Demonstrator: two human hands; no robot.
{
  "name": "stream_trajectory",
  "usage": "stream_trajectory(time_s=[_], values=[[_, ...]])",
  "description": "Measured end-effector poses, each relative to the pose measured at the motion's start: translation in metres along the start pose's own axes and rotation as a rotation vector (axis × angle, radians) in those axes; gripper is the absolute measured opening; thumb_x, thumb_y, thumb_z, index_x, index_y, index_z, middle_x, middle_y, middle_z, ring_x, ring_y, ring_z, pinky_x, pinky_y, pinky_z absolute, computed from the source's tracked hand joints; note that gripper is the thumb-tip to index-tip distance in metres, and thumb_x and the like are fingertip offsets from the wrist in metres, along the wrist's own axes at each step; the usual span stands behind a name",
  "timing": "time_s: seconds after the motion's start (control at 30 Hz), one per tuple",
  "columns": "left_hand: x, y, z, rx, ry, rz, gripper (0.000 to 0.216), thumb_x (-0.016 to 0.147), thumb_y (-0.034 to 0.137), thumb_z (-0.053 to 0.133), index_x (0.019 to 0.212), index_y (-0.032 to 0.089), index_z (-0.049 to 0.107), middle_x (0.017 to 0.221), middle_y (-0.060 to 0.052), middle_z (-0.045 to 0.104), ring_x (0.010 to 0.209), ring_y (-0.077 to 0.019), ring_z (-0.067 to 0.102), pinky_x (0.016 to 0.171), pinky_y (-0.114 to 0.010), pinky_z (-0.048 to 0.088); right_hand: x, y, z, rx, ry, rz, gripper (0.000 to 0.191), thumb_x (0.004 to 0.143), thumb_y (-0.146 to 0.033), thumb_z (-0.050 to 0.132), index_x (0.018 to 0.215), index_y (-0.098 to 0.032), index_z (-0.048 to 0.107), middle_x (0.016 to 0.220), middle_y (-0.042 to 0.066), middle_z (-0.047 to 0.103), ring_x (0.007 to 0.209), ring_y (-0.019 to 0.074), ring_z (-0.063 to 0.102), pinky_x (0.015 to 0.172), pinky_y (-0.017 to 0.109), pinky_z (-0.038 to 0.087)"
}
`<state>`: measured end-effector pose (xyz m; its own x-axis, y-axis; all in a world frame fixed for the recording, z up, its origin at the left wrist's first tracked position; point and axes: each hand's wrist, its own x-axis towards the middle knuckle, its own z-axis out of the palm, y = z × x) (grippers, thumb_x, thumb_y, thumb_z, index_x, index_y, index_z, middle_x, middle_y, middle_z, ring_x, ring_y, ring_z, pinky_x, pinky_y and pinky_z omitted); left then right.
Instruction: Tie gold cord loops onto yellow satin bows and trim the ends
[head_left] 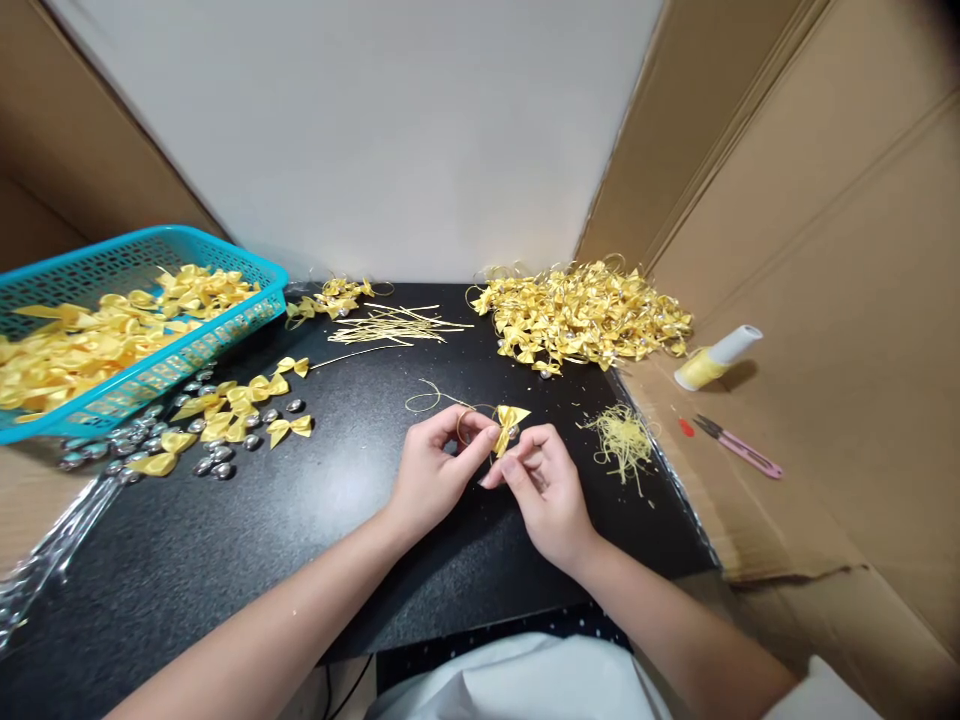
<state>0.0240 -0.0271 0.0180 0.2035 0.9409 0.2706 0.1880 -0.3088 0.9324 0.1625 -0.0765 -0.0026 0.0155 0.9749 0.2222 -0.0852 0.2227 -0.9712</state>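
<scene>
A yellow ribbon bow [510, 422] is pinched between the thumb and fingers of my left hand [454, 455], over the black tabletop. A small silver bell or bead [514, 432] shows at the bow's right side. From the left fingers a thin gold cord [425, 400] trails out in a loop. My right hand [544, 485] is just below and right of the bow, its thumb and index finger closed together. Whatever lies between those fingertips is too small to make out.
At left stands a blue basket [271, 285] of yellow bows, with silver bells [223, 455] and loose bows [259, 388] beside it. Cut cords [397, 325] and a pile of corded bows [585, 310] lie behind. Right are thread scraps [624, 440], a spool [716, 358] and pink snips [742, 450].
</scene>
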Motion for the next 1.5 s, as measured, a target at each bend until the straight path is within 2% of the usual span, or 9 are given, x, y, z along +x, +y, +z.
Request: stream_trajectory(time_s=[0.43,0.53,0.63,0.77,1.0,1.2,1.5], values=[[0.0,0.0,0.001,-0.064,-0.039,-0.039,0.016,0.083,0.03,0.064,0.077,0.015,0.068,0.071,-0.001,0.066,0.064,-0.011,0.055,0.063,-0.023,0.044,0.002,0.001,0.001,0.049,0.03,0.04,0.015,0.093,-0.028,0.055,0.088,-0.024,0.042,0.068,-0.005,0.067,0.064,0.0098,0.066,0.065,0.022,0.05],[0.0,-0.002,0.002,-0.227,-0.047,-0.133,0.02,0.082,0.035,0.064,0.085,0.015,0.068,0.078,-0.002,0.066,0.067,-0.0114,0.056,0.063,-0.023,0.045,0.005,-0.001,0.0,0.045,0.044,0.052,0.015,0.093,-0.027,0.055,0.087,-0.024,0.041,0.066,-0.005,0.066,0.061,0.0091,0.064,0.065,0.022,0.05],[0.002,-0.003,0.003,-0.422,-0.141,-0.29,0.027,0.081,0.041,0.064,0.081,0.014,0.067,0.07,-0.001,0.062,0.062,-0.0112,0.055,0.058,-0.023,0.045,0.006,-0.001,-0.001,0.029,0.044,0.044,0.014,0.093,-0.026,0.054,0.087,-0.023,0.042,0.066,-0.005,0.066,0.062,0.0097,0.065,0.064,0.022,0.051],[0.003,0.002,0.003,-0.474,-0.195,-0.389,0.026,0.076,0.038,0.07,0.071,0.013,0.065,0.059,0.001,0.059,0.054,-0.0084,0.051,0.056,-0.021,0.042,0.006,0.002,-0.004,-0.089,0.034,0.021,0.012,0.092,-0.026,0.054,0.087,-0.023,0.044,0.07,-0.003,0.067,0.064,0.0111,0.067,0.062,0.022,0.05],[0.006,0.005,-0.002,-0.456,-0.192,-0.401,0.021,0.074,0.036,0.073,0.072,0.015,0.069,0.059,0.002,0.06,0.053,-0.007,0.049,0.053,-0.019,0.041,0.008,-0.001,-0.011,-0.369,0.011,-0.077,0.01,0.091,-0.021,0.052,0.086,-0.023,0.044,0.064,-0.005,0.062,0.057,0.0106,0.062,0.06,0.022,0.047],[0.005,0.002,-0.004,-0.421,-0.233,-0.412,0.022,0.072,0.036,0.074,0.072,0.015,0.069,0.06,0.002,0.059,0.052,-0.0069,0.045,0.05,-0.019,0.039,0.012,-0.005,-0.018,-0.607,-0.06,-0.244,0.011,0.09,-0.016,0.049,0.084,-0.023,0.044,0.064,-0.005,0.055,0.054,0.0101,0.057,0.056,0.021,0.043],[0.007,0.005,-0.004,-0.312,-0.282,-0.423,0.028,0.072,0.038,0.069,0.062,0.015,0.058,0.054,0.004,0.049,0.049,-0.0064,0.039,0.047,-0.019,0.034,0.014,0.002,-0.025,-0.731,-0.093,-0.383,0.008,0.092,-0.018,0.049,0.087,-0.025,0.052,0.076,0.002,0.063,0.065,0.0151,0.06,0.063,0.027,0.048]])
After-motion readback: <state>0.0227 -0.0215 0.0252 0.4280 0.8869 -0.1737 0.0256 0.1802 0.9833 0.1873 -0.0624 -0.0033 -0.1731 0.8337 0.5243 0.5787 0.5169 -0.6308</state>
